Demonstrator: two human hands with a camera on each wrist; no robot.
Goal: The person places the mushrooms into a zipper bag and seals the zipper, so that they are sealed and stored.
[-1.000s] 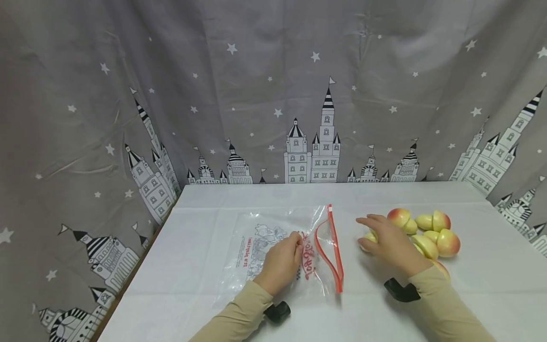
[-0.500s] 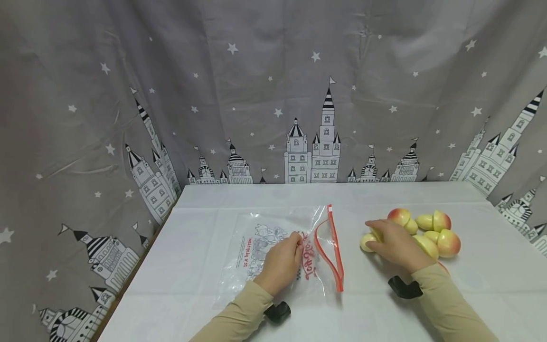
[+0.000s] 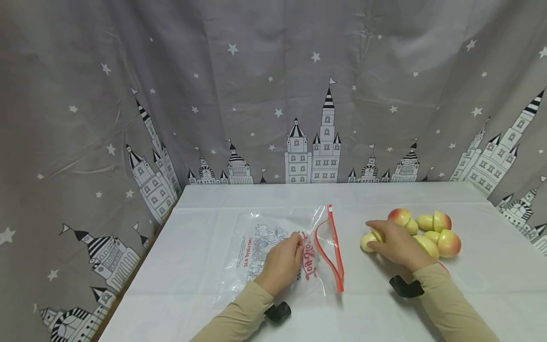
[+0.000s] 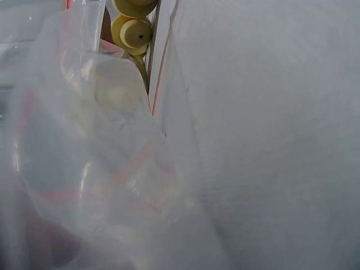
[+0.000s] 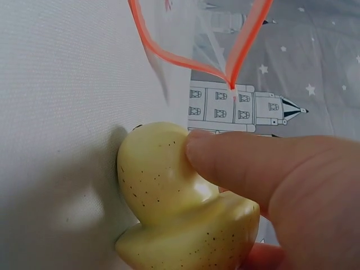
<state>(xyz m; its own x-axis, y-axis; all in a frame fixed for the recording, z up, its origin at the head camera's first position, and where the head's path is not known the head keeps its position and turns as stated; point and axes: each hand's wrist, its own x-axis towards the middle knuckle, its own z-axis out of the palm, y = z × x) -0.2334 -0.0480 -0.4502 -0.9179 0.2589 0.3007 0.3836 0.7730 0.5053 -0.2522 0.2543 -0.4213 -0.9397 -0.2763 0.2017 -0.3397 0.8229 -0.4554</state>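
Left hand (image 3: 278, 262): fingers curled at the clear zip bag (image 3: 261, 247), apparently pinching its plastic, though the cloudy left wrist view hides the contact.
Right hand (image 3: 395, 244): thumb and fingers clamped on a speckled yellow toy pear (image 5: 169, 208).
Pear's place: on the white table (image 3: 179, 285), between bag and other pears (image 3: 448, 243).
Red zip (image 3: 337, 251): gaping.

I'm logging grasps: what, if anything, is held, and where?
Left grip: the clear bag, by the plastic beside its red lettering. Right grip: a yellow fruit, thumb on its rounded lobe, fingers around the far side.
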